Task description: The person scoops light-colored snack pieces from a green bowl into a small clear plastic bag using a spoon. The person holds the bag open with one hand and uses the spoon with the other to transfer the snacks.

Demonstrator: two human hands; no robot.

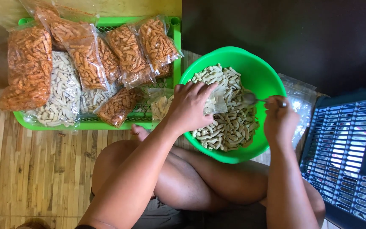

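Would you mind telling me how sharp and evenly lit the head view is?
Head view: snacks in the green bowl and packed bags are sharp; the spoon in the right hand is slightly blurred; upper right is dark shadow; clear bags show mild glare.

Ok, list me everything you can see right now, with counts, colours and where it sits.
Basin: one, green, centre, on the floor.
Pale snack sticks: loose heap, cream, inside the basin.
Small bag: one, clear plastic, over the basin, in the left hand.
Spoon: one, metal, over the sticks, in the right hand.
Tray: one, green, slotted, upper left.
Orange snack bags: about seven, clear plastic, on the tray.
Pale snack bags: at least two, on the tray.
Crate: one, blue, slotted, right.
Empty bags: clear, between basin and crate; count unclear.
Left hand: holding the small bag.
Right hand: gripping the spoon.
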